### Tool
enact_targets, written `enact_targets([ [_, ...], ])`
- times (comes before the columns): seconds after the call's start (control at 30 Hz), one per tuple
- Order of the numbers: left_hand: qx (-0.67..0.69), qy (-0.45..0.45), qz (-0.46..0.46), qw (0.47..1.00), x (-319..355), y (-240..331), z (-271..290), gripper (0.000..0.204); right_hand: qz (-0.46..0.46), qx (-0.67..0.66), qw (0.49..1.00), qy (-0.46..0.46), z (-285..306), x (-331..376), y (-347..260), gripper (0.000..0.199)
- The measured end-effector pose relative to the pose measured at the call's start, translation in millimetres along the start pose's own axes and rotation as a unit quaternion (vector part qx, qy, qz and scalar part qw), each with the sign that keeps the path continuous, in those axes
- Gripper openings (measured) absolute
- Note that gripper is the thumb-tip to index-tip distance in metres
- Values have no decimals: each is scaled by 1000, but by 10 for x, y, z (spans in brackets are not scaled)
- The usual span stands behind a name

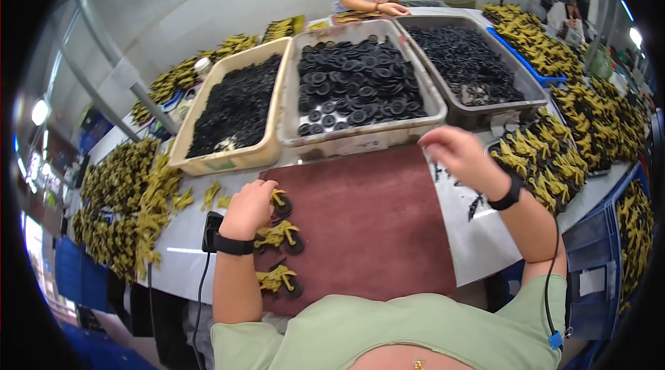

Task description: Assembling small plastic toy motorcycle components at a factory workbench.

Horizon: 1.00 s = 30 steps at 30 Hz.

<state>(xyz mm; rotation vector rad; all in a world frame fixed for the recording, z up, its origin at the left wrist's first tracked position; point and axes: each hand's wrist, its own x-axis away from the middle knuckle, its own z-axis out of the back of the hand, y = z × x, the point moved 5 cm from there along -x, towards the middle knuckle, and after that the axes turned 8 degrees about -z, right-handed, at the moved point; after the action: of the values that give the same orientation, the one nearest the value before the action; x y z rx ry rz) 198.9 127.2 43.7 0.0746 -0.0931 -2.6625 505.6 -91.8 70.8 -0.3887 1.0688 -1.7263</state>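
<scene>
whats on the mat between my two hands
Nothing: in the head view the dark red mat is bare between the left hand, which rests on a yellow toy piece with black wheels, and the raised right hand.

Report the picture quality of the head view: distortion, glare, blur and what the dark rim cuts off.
Head view: strong fisheye, so the tray edges and table rim bow outward; a black vignette eats all corners. Bright lamps flare at the far left and upper right. The right hand is slightly smeared, the left hand on a yellow toy piece sharper. Light is even, shadows soft.
</scene>
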Motion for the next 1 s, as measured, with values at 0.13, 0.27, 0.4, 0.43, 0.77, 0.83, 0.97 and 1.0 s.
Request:
enact_targets([
  [0.13,27,-77,46,996,272,-1,47,36,-21,-30,984,-174,-1167,-140,-62,26],
  [0.27,42,-108,-11,993,541,-35,-182,42,-61,-78,964,-248,-2079,-372,-280,35],
  [0.4,-24,-73,-5,997,608,92,-351,49,-35,-21,989,-143,-2715,-731,-384,47],
  [0.43,-26,-77,0,997,688,34,-373,49,-39,16,989,-142,-2850,-754,-462,50],
  [0.77,104,33,-70,992,1245,-20,-29,32,-191,43,943,-267,-2386,-668,-471,34],
  [0.83,105,-17,-73,992,1378,112,-207,32,-197,23,956,-216,-1981,-586,-365,32],
  [0.97,109,26,-77,991,1566,232,-324,54,-166,-37,980,-100,-985,-373,-37,33],
  [1.0,104,-1,-64,993,1577,214,-355,58,-136,-33,990,-27,-635,-264,-39,30],
])
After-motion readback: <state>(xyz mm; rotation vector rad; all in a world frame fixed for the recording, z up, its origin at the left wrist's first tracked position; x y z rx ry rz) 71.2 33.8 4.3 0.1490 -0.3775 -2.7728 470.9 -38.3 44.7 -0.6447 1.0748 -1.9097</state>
